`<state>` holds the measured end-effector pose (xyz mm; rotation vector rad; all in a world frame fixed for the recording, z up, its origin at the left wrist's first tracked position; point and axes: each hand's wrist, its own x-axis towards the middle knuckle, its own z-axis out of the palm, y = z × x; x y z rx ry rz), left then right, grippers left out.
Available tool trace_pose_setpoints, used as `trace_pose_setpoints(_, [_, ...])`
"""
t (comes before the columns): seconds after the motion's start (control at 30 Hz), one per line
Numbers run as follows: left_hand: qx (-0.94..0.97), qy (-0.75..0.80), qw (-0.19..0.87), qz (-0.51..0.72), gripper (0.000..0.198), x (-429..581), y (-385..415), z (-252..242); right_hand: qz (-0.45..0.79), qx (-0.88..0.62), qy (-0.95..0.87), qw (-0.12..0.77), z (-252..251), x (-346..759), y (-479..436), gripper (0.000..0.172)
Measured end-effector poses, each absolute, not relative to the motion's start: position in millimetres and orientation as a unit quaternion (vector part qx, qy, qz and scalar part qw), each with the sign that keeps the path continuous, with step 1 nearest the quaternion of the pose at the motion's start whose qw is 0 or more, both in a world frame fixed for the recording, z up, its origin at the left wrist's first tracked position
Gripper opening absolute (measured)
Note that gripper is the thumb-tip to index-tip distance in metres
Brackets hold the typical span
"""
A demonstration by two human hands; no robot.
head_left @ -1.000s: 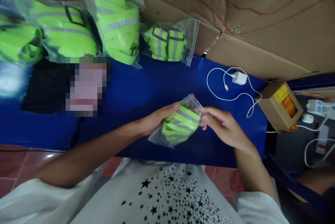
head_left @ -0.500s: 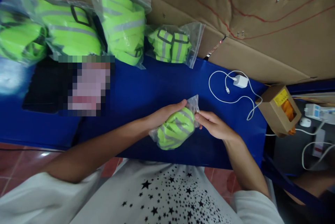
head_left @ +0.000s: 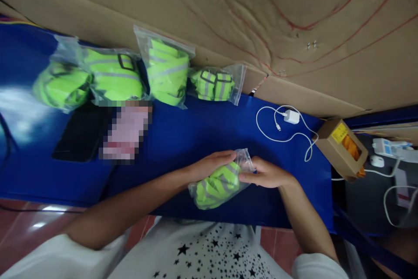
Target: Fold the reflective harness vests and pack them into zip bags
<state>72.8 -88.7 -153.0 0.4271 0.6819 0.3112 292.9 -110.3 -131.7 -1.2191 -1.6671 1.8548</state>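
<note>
A clear plastic bag point(head_left: 217, 185) with a folded neon-green strap and grey stripes inside lies between my hands, near the front edge of the blue table point(head_left: 196, 135). My left hand point(head_left: 214, 163) is wrapped along the bag's upper left side, its fingers pressed together on the plastic. At the bag's right end, my right hand point(head_left: 266, 173) grips the loose plastic, with the thumb over the green part and the fingers behind.
Several bagged green items, including a tall bag point(head_left: 168, 72) and a small one point(head_left: 214, 84), line the cardboard wall. A black phone point(head_left: 78, 133), a blurred pink item point(head_left: 126, 133), a white charger point(head_left: 291, 116) and a cardboard box point(head_left: 341, 150) surround the work area.
The view has shifted, so the table things sit lower in the picture. My right thumb and fingers have moved further over the bag's right end.
</note>
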Motion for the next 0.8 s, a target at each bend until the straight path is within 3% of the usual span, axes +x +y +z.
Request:
trace_pose_setpoints(0.17, [0.198,0.297,0.92,0.161,0.06,61.2,-68.9,-148.1,0.624,-0.519,-0.468,0.348,-158.9,281.6,-108.9,0.038])
trace_pose_setpoints(0.37, [0.355,0.302,0.847,0.255,0.05,57.1,-60.5,-140.3,0.529,-0.547,-0.417,0.497,-170.7,273.0,-105.6,0.035])
trace_pose_setpoints(0.6, [0.551,0.361,0.678,0.326,0.066,61.1,-77.7,-146.4,0.502,-0.51,-0.42,0.558,-174.7,262.9,-107.7,0.046])
trace_pose_setpoints(0.7, [0.594,0.412,0.59,0.36,0.063,63.1,-77.9,-154.7,0.54,-0.471,-0.414,0.562,-172.1,259.0,-109.7,0.059])
trace_pose_setpoints(0.8, [0.617,0.434,0.535,0.38,0.056,64.7,-76.5,-159.3,0.581,-0.439,-0.403,0.554,-168.9,253.7,-112.2,0.06])
